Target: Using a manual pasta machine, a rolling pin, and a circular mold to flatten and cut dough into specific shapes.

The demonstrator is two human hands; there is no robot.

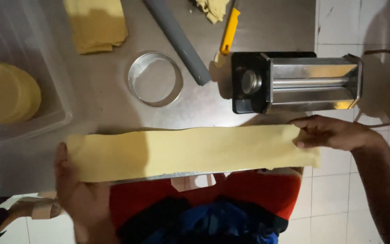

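Two bare hands are holding one long sheet of yellow dough (190, 151), stretched flat across the front edge of the steel table (109, 104). The left hand (75, 190) is gripping the left end of the sheet: its thumb is lying along the edge on top, and the other fingers are going under the dough, so I cannot tell if they are spread or together. The right hand (332, 133) is pinching the right end, with the fingers pressed together on top of the sheet and the thumb underneath. The sheet is lying mostly on the table, and its right end is reaching past the table edge, over the white tiled floor (339, 190).

Just behind the right end of the sheet, a metal pasta roller machine (294, 81) is standing on the table. To the left of it, a round metal cutter ring (155, 79) is lying flat, and a grey rolling pin (179, 40) is lying diagonally beside it. A yellow-handled tool (229, 31) is resting near the machine. At the far left, a stack of round dough discs (7, 92) is sitting in a clear plastic tub (50, 54). A folded piece of dough (96, 25) is lying at the back of the table.
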